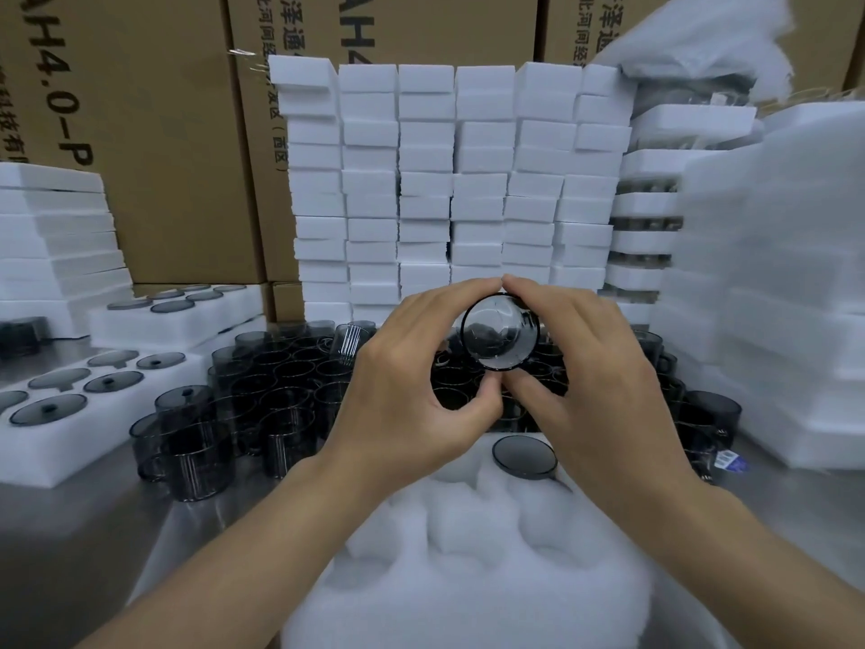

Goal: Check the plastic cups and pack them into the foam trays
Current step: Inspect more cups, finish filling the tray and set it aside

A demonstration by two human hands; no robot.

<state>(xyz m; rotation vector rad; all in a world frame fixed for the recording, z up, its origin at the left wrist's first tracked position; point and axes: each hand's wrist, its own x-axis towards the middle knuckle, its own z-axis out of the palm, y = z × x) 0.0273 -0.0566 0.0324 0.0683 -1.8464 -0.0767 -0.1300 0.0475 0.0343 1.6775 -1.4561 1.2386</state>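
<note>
Table (84,545): steel, crowded with dark cups (290,381).
Edges: foam trays (51,452) left, foam stacks (444,180) rear and right.
Hands: left hand (402,395), right hand (594,381) both pinch a raised cup (500,332).

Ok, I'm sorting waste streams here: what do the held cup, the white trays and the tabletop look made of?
The held cup: smoky clear plastic, glossy; you see through it. The trays: white foam, matte, grainy edges. The tabletop: probably brushed steel, dull grey reflections.

Single head-worn view, looking forward and down, close over the hands (496,367), wide-angle
</note>
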